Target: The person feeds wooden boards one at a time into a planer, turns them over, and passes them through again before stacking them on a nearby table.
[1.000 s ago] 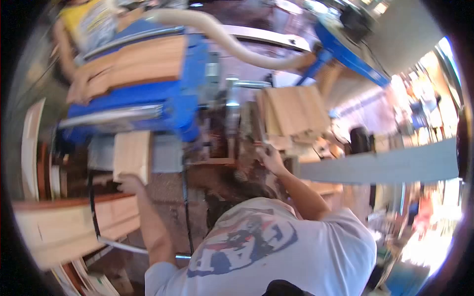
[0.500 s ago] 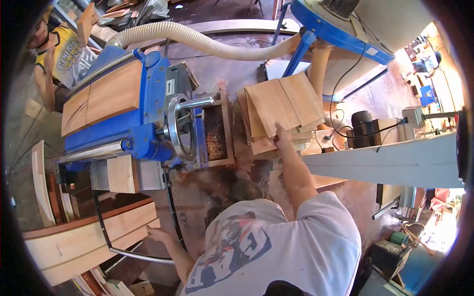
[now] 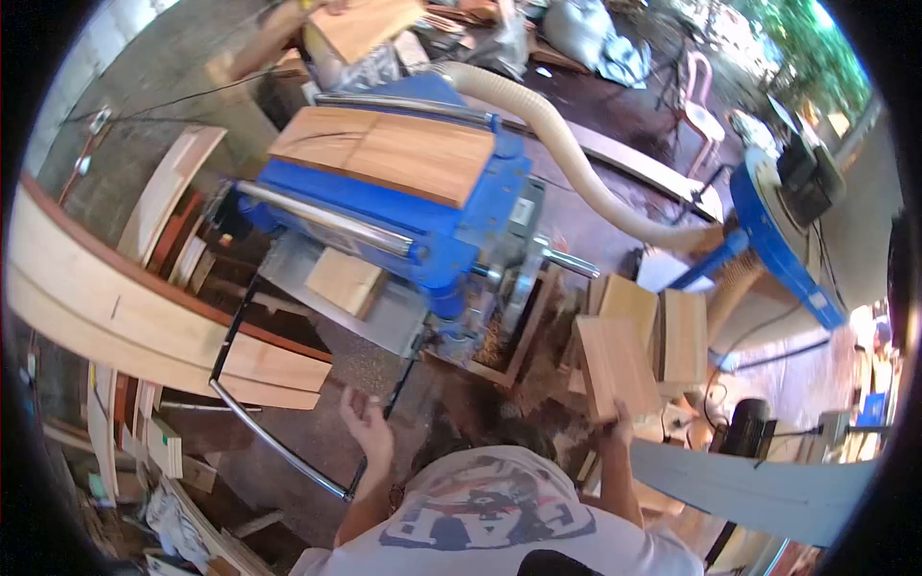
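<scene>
My right hand [image 3: 615,424] grips the near end of a wooden board [image 3: 617,360], which is tilted over a stack of boards [image 3: 684,336]. My left hand [image 3: 365,420] is held in the air with its fingers apart and nothing in it. It is close to the metal frame [image 3: 279,437] below the blue thickness planer [image 3: 375,216]. A short wooden piece [image 3: 344,280] sticks out on the planer's grey outfeed table [image 3: 312,300]. Two wide boards [image 3: 384,144] lie side by side on top of the machine.
Behind the planer a co-worker's arm [image 3: 279,38] is beside a raised board [image 3: 363,24]. A ribbed hose [image 3: 557,134] leads to a blue dust collector [image 3: 778,230]. Long planks [image 3: 144,307] lie at left. A grey machine beam [image 3: 759,485] is to my right.
My view has turned left. My right hand has drawn a board off the stack towards me. My left hand has come away from the plank ends and nearer my body.
</scene>
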`<state>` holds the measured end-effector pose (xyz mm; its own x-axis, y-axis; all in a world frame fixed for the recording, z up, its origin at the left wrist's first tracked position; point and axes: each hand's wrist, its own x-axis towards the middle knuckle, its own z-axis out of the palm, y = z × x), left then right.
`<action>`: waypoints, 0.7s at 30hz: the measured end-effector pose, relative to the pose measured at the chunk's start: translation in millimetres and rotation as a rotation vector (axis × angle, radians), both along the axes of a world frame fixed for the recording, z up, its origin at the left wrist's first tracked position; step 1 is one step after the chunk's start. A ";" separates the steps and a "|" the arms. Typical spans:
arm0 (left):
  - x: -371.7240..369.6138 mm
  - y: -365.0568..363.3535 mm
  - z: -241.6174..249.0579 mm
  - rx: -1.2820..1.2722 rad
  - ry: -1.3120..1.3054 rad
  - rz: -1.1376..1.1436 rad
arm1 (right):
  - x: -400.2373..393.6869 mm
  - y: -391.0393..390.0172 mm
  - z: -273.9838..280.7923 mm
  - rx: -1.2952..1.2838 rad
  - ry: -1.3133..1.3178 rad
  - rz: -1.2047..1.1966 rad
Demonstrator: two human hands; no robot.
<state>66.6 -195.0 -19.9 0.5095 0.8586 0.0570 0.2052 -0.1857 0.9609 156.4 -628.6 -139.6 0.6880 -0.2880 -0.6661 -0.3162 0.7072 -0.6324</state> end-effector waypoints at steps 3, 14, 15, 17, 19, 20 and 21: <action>-0.1 12.9 -6.8 -0.216 -0.143 -0.254 | -43.6 -9.7 34.5 -0.026 -0.050 0.170; 22.9 58.5 13.0 -0.930 0.265 -0.859 | -48.2 95.1 58.1 -0.048 0.015 0.958; 14.3 70.4 32.5 -0.918 0.373 -0.794 | -41.3 114.0 57.7 -0.042 0.009 1.016; -6.7 103.7 76.2 -0.883 0.599 -0.665 | -24.6 158.1 68.4 -0.015 -0.031 1.185; -58.9 132.2 -7.5 -0.967 0.355 -0.535 | -5.6 209.4 81.6 -0.018 -0.128 1.352; -77.4 137.0 -14.5 -0.962 0.255 -0.425 | 0.9 237.1 85.6 -0.040 -0.191 1.402; -91.9 141.6 -16.8 -0.953 0.155 -0.318 | 4.5 266.1 107.2 0.090 -0.245 1.373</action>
